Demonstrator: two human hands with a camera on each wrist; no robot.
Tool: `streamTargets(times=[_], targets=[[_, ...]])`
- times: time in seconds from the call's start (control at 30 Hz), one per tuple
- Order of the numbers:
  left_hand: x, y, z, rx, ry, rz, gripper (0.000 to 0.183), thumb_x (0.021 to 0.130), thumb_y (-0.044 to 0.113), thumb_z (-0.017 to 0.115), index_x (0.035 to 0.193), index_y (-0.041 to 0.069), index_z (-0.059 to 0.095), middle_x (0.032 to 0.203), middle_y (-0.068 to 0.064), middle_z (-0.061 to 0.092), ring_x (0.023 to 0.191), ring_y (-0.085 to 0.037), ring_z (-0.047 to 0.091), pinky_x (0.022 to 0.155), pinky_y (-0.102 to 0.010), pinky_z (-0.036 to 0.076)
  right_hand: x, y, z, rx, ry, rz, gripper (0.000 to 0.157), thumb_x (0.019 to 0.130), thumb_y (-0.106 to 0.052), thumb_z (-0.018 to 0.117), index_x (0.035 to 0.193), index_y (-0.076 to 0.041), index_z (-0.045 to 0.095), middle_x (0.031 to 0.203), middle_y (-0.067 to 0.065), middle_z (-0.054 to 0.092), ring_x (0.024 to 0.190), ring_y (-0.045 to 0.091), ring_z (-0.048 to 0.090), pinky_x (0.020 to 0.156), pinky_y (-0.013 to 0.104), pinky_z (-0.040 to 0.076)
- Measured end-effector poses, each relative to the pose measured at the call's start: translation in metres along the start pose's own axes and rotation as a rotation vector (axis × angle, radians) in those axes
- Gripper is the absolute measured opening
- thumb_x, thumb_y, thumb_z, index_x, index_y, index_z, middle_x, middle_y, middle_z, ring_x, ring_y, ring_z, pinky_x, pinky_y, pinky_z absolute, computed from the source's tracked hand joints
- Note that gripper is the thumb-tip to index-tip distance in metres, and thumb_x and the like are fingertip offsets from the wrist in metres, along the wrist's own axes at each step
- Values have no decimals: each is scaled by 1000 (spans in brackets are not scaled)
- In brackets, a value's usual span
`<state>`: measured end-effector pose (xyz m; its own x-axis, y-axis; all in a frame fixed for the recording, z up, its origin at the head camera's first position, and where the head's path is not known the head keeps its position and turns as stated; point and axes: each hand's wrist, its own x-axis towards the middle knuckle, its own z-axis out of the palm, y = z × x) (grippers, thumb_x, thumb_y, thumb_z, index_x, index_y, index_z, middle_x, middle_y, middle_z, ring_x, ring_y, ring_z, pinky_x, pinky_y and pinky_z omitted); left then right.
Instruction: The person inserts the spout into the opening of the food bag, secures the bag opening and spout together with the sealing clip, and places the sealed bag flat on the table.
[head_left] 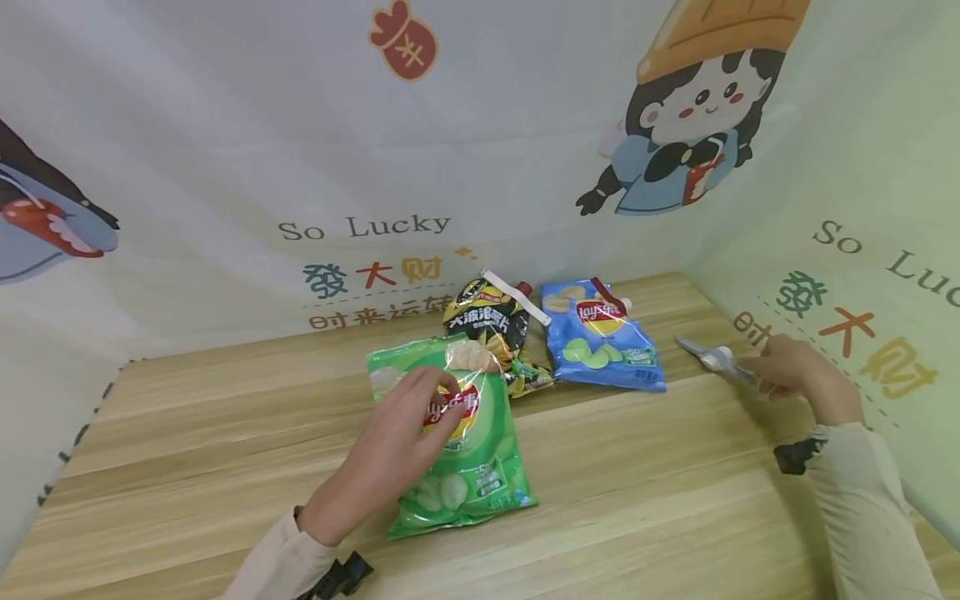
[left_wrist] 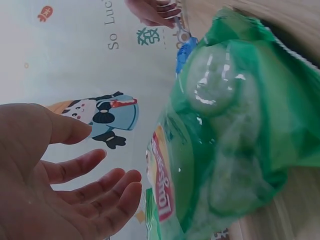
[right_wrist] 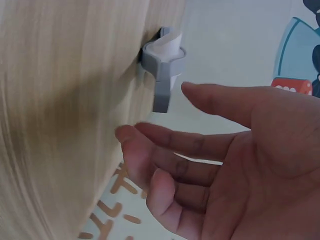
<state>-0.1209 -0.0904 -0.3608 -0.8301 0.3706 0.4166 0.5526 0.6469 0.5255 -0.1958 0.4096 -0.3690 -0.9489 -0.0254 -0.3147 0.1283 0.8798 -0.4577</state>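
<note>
A green bag of Lay's potato chips (head_left: 480, 450) lies label up on the wooden table. My left hand (head_left: 408, 425) hovers over its upper half, fingers relaxed and holding nothing. In the left wrist view, that hand (left_wrist: 75, 175) is beside the bulging green bag (left_wrist: 220, 125), with a gap between them. Towards the right wall, a grey bag-sealing clip with a white spout (head_left: 717, 359) lies on the table. My right hand (head_left: 802, 379) is at its near end. The right wrist view shows the hand's (right_wrist: 215, 155) loosely bent fingers and thumb just short of the grey clip (right_wrist: 162, 75).
Behind the green bag lies a black chip bag (head_left: 487, 321) with a white clip (head_left: 517, 297) across its top. Next to it is a blue Lay's bag (head_left: 603, 342) with a dark red clip (head_left: 609, 296). Printed cloth walls (head_left: 225, 167) enclose the wooden table (head_left: 225, 450) at the back and sides.
</note>
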Motion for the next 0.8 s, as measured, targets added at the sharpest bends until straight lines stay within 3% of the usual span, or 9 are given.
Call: streamTargets(times=[0.13, 0.27, 0.47, 0.8], targets=[[12, 6, 5, -41, -9, 5, 14, 98, 17, 63, 107, 7, 63, 105, -3, 62, 88, -13, 61, 70, -27, 52, 2, 3, 4, 47, -35, 7, 42, 102, -29, 52, 83, 8, 60, 81, 14, 67, 70, 19, 65, 64, 35, 57], [26, 10, 11, -85, -49, 3, 15, 99, 17, 62, 110, 8, 63, 111, 0, 59, 95, -17, 62, 73, -28, 53, 4, 6, 7, 86, -58, 12, 35, 100, -22, 55, 82, 8, 63, 78, 11, 64, 71, 20, 63, 65, 37, 59], [41, 14, 23, -138, -70, 10, 13, 98, 17, 63, 109, 9, 62, 111, -2, 59, 97, -19, 62, 72, -28, 53, 10, 9, 11, 117, -73, -38, 32, 102, -19, 52, 80, 5, 58, 82, 11, 59, 75, 21, 62, 66, 38, 59], [44, 14, 31, -147, -115, -1, 15, 98, 19, 64, 110, 9, 62, 111, -3, 59, 99, -23, 63, 76, -30, 53, 9, 12, 9, 296, -69, -96, 49, 109, -24, 36, 121, 23, 38, 113, 39, 55, 93, 36, 68, 77, 43, 59]])
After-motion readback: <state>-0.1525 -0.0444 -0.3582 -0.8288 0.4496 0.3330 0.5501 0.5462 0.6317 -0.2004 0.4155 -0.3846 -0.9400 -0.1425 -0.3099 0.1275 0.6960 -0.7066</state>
